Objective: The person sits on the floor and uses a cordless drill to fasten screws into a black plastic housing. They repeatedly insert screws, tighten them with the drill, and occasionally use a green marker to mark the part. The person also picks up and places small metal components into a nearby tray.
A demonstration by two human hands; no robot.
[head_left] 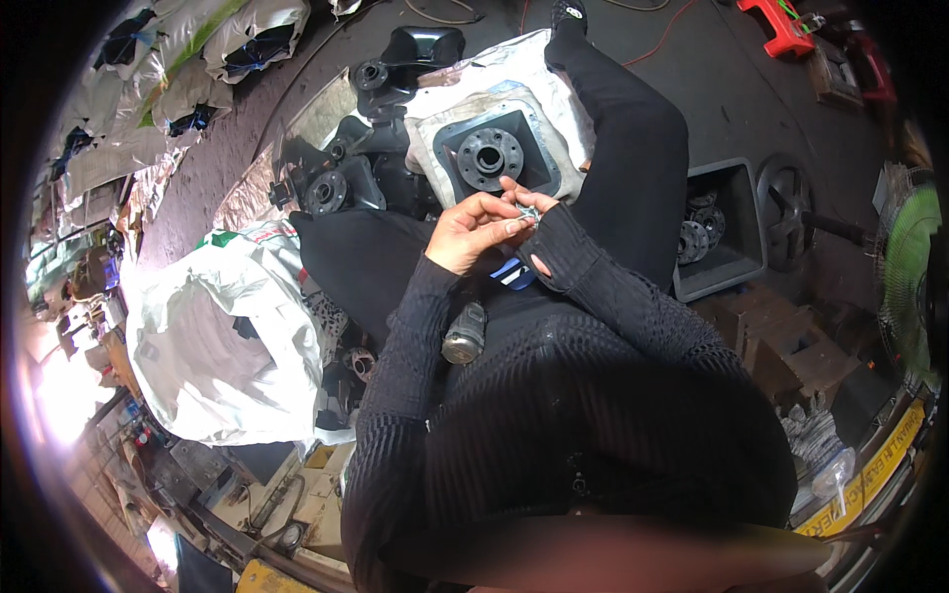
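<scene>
Before my lap, my left hand (469, 234) and my right hand (542, 206) meet, both with closed fingers. Pinched between them is a small shiny silvery piece (529, 213), too small to tell its kind. The sleeve covers much of my right hand. Just beyond the hands, a black square-rimmed metal part with a round bolt-holed flange (490, 160) lies on a white sack (432, 107) between my legs. Below my left hand, a dark cylindrical object with a pale metal end (465, 334) rests against my lap. A blue-and-white item (512, 274) shows beneath the hands.
More black flanged parts (328, 192) lie beyond my left leg. An open white sack (213, 346) stands at left. On the right are a grey bin (756, 222) with metal flanges (698, 233), a green fan (907, 267) and cardboard (781, 336). A red object (776, 28) is far right.
</scene>
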